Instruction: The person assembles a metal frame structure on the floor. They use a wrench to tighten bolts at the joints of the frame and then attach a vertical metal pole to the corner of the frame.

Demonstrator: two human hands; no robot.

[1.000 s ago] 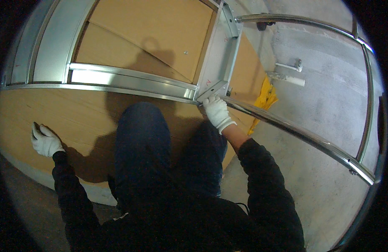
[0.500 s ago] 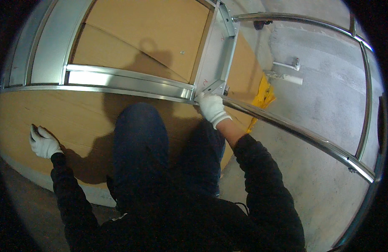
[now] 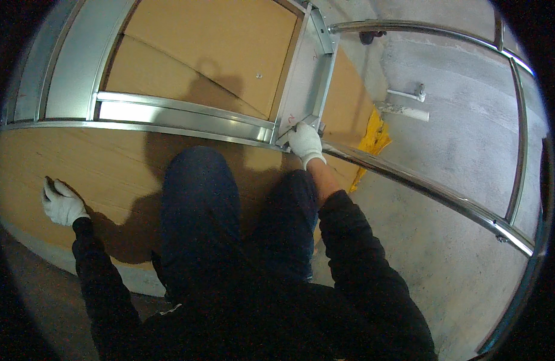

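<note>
My left hand [image 3: 63, 203], in a white glove, rests over the cardboard at the left. Its fingers are curled and pressed together, and whatever may be in them is too small to make out. My right hand [image 3: 306, 144], gloved too, is at the near right corner of a shiny metal frame [image 3: 187, 129]. Its fingers are bent down at the angled corner bracket [image 3: 313, 120], and the fingertips' hold is hidden. Just right of that hand, a polished metal tube [image 3: 404, 174] runs from the corner toward the lower right.
Brown cardboard [image 3: 67, 156] lies beneath the frame and my knees. A yellow plastic sheet [image 3: 375, 135] sticks out at its right edge. The tube railing [image 3: 521, 132] curves round the right side. A white pipe [image 3: 405, 112] and a faucet-like fitting [image 3: 419, 92] are beyond the tube.
My right hand has shifted slightly right and turned, its forearm now more upright, with the fingers over the bracket. The left hand has stayed where it was.
</note>
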